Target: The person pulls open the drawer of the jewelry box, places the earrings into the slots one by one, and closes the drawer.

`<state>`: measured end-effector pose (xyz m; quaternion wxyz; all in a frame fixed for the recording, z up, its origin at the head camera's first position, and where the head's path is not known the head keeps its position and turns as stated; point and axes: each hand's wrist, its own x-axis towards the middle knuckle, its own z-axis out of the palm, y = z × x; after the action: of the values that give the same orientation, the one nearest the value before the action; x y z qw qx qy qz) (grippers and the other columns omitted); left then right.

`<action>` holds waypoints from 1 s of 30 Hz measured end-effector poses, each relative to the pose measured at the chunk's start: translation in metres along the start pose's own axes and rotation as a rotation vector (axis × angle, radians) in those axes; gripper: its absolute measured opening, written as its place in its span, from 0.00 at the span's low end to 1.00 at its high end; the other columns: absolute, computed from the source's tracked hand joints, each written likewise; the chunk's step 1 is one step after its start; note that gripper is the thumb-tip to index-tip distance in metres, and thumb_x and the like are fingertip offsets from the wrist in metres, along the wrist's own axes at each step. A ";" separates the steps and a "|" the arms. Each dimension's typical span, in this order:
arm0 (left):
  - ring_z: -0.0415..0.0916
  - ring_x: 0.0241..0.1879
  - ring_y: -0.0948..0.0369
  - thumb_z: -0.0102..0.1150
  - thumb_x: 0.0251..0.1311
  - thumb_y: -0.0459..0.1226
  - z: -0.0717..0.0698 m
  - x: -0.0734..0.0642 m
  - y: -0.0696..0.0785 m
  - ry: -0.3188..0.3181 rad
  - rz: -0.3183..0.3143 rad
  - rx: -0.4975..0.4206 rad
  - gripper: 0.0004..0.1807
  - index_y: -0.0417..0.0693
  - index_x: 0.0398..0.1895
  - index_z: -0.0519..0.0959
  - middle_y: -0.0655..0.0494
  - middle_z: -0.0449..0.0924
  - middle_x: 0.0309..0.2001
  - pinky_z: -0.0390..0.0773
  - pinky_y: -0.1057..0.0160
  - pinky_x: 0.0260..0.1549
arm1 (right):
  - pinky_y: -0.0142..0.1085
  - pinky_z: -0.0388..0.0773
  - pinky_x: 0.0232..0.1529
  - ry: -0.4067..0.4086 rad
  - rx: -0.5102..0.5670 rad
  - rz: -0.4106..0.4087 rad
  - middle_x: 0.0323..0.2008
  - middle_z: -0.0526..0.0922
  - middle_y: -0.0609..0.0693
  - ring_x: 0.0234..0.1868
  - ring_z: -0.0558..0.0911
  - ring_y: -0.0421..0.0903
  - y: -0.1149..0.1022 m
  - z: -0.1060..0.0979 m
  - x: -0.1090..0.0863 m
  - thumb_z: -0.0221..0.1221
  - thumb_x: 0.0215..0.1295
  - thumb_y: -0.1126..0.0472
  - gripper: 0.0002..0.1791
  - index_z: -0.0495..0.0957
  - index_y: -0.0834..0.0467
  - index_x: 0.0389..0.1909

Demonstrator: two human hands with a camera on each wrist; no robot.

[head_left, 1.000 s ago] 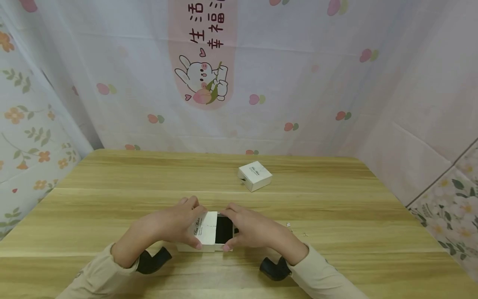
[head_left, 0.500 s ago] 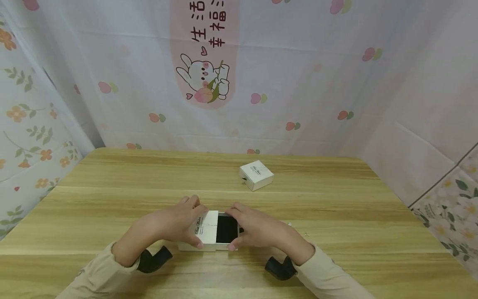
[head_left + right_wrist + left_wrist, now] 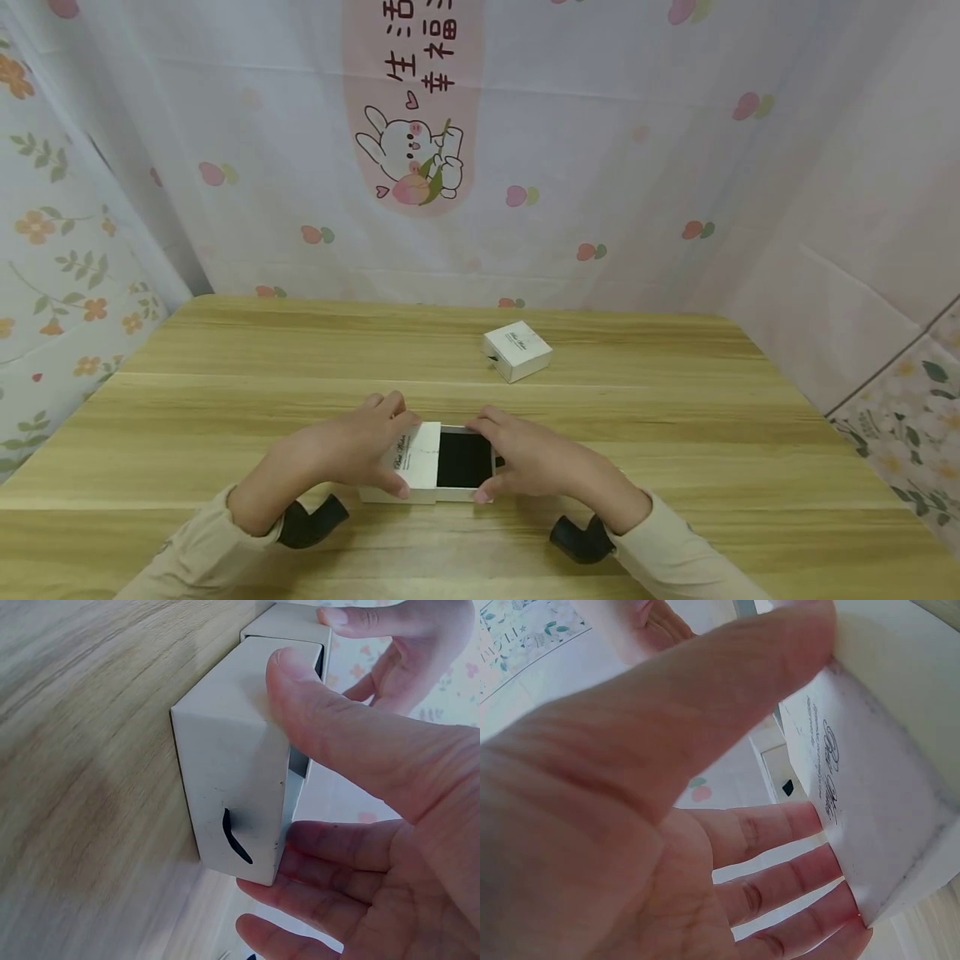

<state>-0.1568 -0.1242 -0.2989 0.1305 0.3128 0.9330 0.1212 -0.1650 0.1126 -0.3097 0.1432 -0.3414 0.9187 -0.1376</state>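
A white drawer-style gift box stands low on the table in front of me, partly slid apart. My left hand [image 3: 348, 450] grips its outer sleeve [image 3: 422, 457], thumb on the near side and fingers on the far side; dark script shows on top in the left wrist view. My right hand [image 3: 536, 457] holds the inner drawer [image 3: 453, 495] between thumb and fingers at the right end. Black lining [image 3: 465, 458] covers the drawer's inside. A black pull tab [image 3: 236, 840] sticks out of the drawer's end wall in the right wrist view.
Farther back on the wooden table [image 3: 300, 350] stands a second white box [image 3: 517, 350] with similar script, shut. A printed curtain [image 3: 600, 150] hangs behind the table. Black curved pieces [image 3: 311, 521] sit at both cuffs.
My right hand has moved right, drawing the drawer farther out of the sleeve, so more black lining shows. The left hand stays put. Small shiny bits seen earlier by the right forearm are now out of sight.
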 end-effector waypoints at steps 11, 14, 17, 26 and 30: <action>0.58 0.43 0.58 0.71 0.44 0.49 -0.002 -0.001 0.003 0.003 0.002 -0.003 0.38 0.40 0.56 0.69 0.55 0.61 0.44 0.69 0.63 0.35 | 0.35 0.75 0.46 0.007 -0.004 0.000 0.55 0.69 0.48 0.40 0.73 0.39 0.004 0.000 -0.006 0.67 0.48 0.45 0.44 0.64 0.62 0.63; 0.58 0.42 0.58 0.71 0.44 0.49 -0.002 -0.001 0.004 0.001 0.000 -0.004 0.38 0.40 0.56 0.69 0.55 0.61 0.43 0.69 0.64 0.35 | 0.36 0.75 0.46 0.009 -0.007 0.000 0.55 0.69 0.48 0.40 0.73 0.39 0.005 -0.001 -0.007 0.67 0.49 0.46 0.43 0.64 0.62 0.63; 0.58 0.42 0.58 0.71 0.44 0.49 -0.002 -0.002 0.005 0.002 -0.005 0.003 0.38 0.40 0.56 0.69 0.55 0.61 0.43 0.68 0.64 0.35 | 0.36 0.75 0.47 0.007 -0.009 0.002 0.55 0.69 0.49 0.40 0.73 0.40 0.006 -0.002 -0.008 0.67 0.49 0.47 0.43 0.64 0.63 0.63; 0.59 0.42 0.58 0.70 0.44 0.50 -0.001 -0.002 0.007 0.007 -0.010 0.037 0.39 0.39 0.56 0.69 0.54 0.62 0.43 0.69 0.62 0.35 | 0.36 0.75 0.47 0.005 -0.013 0.004 0.54 0.69 0.49 0.39 0.72 0.39 0.008 -0.002 -0.010 0.67 0.49 0.47 0.43 0.65 0.63 0.63; 0.58 0.41 0.58 0.70 0.44 0.49 0.000 -0.001 0.006 0.008 -0.007 0.038 0.39 0.38 0.57 0.69 0.53 0.62 0.44 0.68 0.63 0.35 | 0.37 0.75 0.47 0.012 -0.022 0.002 0.54 0.70 0.49 0.39 0.73 0.40 0.010 -0.001 -0.012 0.67 0.49 0.47 0.43 0.65 0.63 0.63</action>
<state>-0.1527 -0.1208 -0.2965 0.1214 0.3115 0.9366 0.1043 -0.1627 0.1279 -0.3098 0.1338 -0.3411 0.9214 -0.1293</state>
